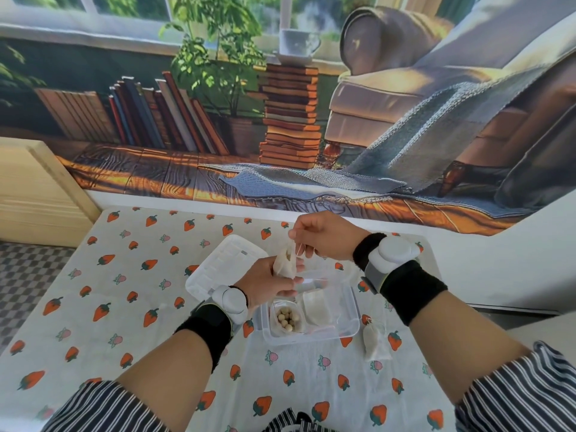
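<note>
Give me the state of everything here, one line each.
Bag: held above box, string taut.
Left hand: grips bag.
Right hand: pinches string.
Box: open.
Lid: off, beside box.
Beans: in box.
Second bag: lying right of box.

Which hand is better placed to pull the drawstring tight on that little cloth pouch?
Right, probably. The right hand pinches the drawstring just above the pouch, while the left hand grips the pouch's body and can steady it.
</note>
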Tool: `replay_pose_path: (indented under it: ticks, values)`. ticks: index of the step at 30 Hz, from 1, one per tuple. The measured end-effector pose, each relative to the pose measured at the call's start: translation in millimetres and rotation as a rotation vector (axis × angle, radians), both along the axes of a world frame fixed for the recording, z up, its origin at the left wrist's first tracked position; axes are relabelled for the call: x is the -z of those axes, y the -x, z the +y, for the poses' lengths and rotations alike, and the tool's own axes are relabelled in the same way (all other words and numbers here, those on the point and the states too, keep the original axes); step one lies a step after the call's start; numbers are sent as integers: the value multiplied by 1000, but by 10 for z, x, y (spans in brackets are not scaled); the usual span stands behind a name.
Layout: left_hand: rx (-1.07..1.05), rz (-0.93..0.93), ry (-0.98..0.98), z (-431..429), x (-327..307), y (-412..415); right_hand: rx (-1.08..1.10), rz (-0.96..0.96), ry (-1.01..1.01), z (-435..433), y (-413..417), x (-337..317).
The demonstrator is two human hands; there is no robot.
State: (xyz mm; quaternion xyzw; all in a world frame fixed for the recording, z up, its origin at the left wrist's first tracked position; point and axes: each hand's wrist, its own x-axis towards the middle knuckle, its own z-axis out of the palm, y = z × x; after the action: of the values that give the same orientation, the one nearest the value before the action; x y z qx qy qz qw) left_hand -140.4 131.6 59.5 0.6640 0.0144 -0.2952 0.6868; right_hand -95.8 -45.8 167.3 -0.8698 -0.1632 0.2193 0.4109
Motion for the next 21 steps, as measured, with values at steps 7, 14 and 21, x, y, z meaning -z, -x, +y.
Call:
replay_pose_path:
  ticks: [7,14,21]
  values:
    - [-45,-271,-169,-60,-59,-68,136,201,-100,-43,6,93]
    - [-40,-462,-280,-263,-124,-103,317,206,-285,-210,2,169]
    - [81,-459,-371,-314,-91,-195,471,276,-605,-356,110,410]
